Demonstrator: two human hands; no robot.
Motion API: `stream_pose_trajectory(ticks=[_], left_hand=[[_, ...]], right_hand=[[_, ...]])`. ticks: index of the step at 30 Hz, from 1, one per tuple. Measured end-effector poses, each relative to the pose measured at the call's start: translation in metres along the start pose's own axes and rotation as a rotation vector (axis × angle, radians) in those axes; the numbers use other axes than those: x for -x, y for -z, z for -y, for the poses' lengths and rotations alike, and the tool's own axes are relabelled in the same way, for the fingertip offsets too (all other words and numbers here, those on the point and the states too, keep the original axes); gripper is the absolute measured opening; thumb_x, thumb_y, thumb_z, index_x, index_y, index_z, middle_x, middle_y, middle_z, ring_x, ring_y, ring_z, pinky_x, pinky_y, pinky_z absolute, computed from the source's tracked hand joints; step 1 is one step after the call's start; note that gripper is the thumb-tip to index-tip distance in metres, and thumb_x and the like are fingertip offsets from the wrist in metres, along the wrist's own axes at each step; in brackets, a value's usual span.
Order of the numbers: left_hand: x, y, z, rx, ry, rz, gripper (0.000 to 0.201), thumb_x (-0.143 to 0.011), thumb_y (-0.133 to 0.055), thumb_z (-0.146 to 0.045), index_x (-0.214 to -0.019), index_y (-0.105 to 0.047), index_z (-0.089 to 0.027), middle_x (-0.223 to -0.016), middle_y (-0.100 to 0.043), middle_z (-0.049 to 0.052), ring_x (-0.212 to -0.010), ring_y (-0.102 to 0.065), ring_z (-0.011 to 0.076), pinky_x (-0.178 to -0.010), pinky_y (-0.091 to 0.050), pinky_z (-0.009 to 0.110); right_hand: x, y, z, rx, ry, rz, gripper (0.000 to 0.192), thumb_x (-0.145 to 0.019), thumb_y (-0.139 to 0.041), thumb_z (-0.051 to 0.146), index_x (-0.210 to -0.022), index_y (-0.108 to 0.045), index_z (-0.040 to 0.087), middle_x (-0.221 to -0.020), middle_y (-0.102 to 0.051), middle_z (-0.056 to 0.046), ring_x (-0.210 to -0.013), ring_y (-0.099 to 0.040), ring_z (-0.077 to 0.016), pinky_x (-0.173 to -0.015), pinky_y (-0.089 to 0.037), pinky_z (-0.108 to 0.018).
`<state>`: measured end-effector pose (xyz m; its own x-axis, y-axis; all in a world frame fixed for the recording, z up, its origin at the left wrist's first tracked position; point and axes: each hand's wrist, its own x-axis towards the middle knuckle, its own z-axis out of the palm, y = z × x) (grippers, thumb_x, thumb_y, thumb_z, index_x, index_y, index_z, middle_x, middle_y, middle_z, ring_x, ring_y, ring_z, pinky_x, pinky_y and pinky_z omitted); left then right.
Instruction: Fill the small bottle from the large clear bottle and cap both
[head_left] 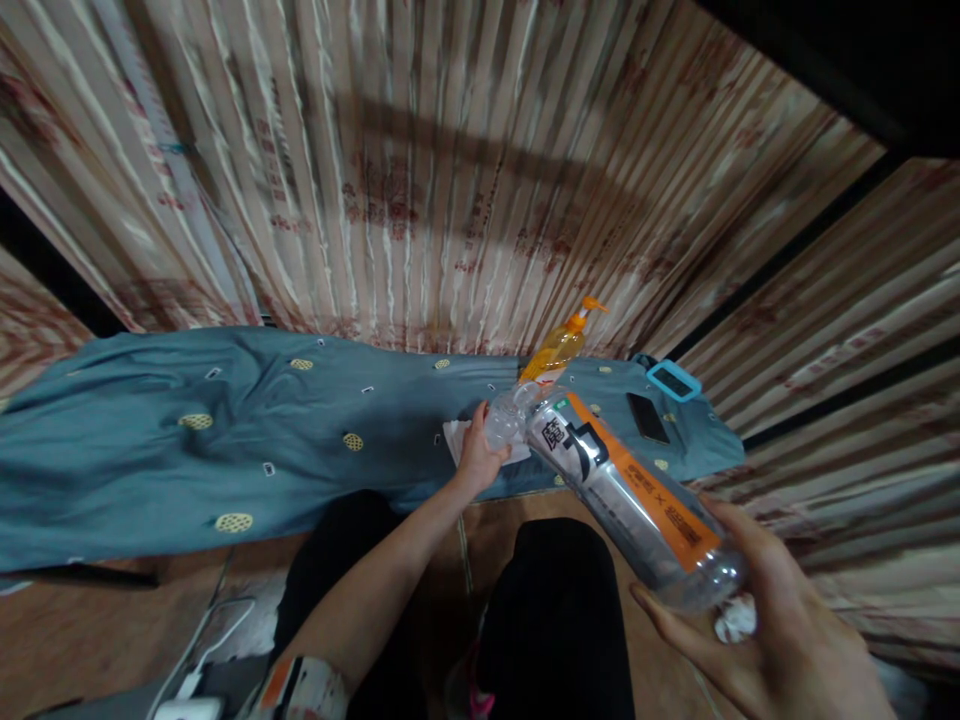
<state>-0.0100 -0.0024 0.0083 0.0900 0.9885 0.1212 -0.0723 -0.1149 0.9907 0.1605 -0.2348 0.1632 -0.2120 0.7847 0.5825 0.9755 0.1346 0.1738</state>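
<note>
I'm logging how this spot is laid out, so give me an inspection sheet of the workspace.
Surface: teal patterned cloth, wrinkled toward the left.
Job's things: orange-labelled clear bottle, tilted; clear plastic at its far end, whether part of it cannot be told.
Clutter: amber pump bottle, black smartphone, blue-framed device, white paper, crumpled white paper.
Hands: left hand holds the clear plastic; right hand holds the bottle's base.
Cables: white cable running to a white device.
Surroundings: pleated patterned curtain, tiled floor.

A dark phone (648,418) lies beside what seems a blue-framed clock (674,381).
</note>
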Motion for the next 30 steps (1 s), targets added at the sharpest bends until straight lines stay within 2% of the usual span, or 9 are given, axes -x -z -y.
stream_pose_trajectory(ticks=[3,6,11,16,19,25,30], left_hand=[[0.001,0.000,-0.002,0.009,0.007,0.003,0.083,-0.058,-0.078,-0.004,-0.134,-0.053,-0.025,-0.128,-0.067,0.006,-0.120,-0.063,0.0265,-0.112,-0.047,0.045],[0.001,0.000,-0.002,0.014,0.004,-0.001,0.083,-0.058,-0.077,-0.003,-0.135,-0.052,-0.025,-0.129,-0.067,0.006,-0.121,-0.062,0.0259,-0.113,-0.046,0.045],[0.000,0.000,-0.001,0.004,0.010,-0.002,0.087,-0.056,-0.077,-0.002,-0.136,-0.051,-0.024,-0.132,-0.065,0.008,-0.123,-0.061,0.0272,-0.113,-0.046,0.046],[0.000,-0.001,0.001,0.023,0.002,0.007,0.086,-0.058,-0.079,-0.005,-0.136,-0.050,-0.026,-0.131,-0.066,0.007,-0.122,-0.062,0.0270,-0.113,-0.046,0.046],[0.000,0.000,0.004,0.016,0.011,0.016,0.087,-0.059,-0.079,-0.005,-0.138,-0.049,-0.025,-0.132,-0.066,0.008,-0.122,-0.062,0.0268,-0.115,-0.044,0.046],[-0.002,0.001,0.011,-0.023,-0.025,0.046,0.088,-0.061,-0.078,-0.006,-0.141,-0.045,-0.024,-0.135,-0.064,0.008,-0.127,-0.060,0.0273,-0.116,-0.043,0.048],[-0.003,-0.002,0.014,-0.023,-0.020,0.018,0.089,-0.059,-0.079,-0.005,-0.140,-0.046,-0.025,-0.132,-0.066,0.007,-0.123,-0.062,0.0269,-0.115,-0.044,0.048]], right_hand=[[-0.004,0.000,0.003,0.008,-0.009,-0.011,0.071,-0.097,-0.052,0.055,-0.148,-0.038,0.007,-0.121,-0.067,-0.020,-0.104,-0.073,-0.0285,-0.082,-0.063,-0.035],[-0.007,0.001,0.004,0.019,0.050,-0.018,0.073,-0.096,-0.055,0.056,-0.144,-0.042,0.003,-0.116,-0.068,-0.021,-0.097,-0.074,-0.0279,-0.081,-0.063,-0.035],[-0.007,0.002,0.001,0.037,0.053,-0.046,0.069,-0.097,-0.054,0.054,-0.138,-0.046,0.000,-0.113,-0.068,-0.022,-0.091,-0.074,-0.0268,-0.078,-0.062,-0.034],[-0.003,0.000,-0.001,0.024,0.047,0.005,0.072,-0.095,-0.057,0.056,-0.141,-0.044,0.002,-0.117,-0.067,-0.020,-0.097,-0.073,-0.0254,-0.083,-0.061,-0.031],[-0.003,-0.002,0.000,0.026,0.021,-0.015,0.071,-0.096,-0.053,0.057,-0.141,-0.044,0.003,-0.117,-0.067,-0.020,-0.099,-0.073,-0.0260,-0.084,-0.061,-0.033],[-0.001,0.000,-0.001,0.026,0.020,0.012,0.072,-0.095,-0.055,0.057,-0.146,-0.040,0.007,-0.120,-0.067,-0.019,-0.099,-0.073,-0.0255,-0.080,-0.063,-0.032],[0.000,0.000,-0.004,0.035,0.027,0.019,0.074,-0.095,-0.055,0.058,-0.145,-0.041,0.005,-0.118,-0.067,-0.019,-0.097,-0.074,-0.0249,-0.079,-0.062,-0.030]])
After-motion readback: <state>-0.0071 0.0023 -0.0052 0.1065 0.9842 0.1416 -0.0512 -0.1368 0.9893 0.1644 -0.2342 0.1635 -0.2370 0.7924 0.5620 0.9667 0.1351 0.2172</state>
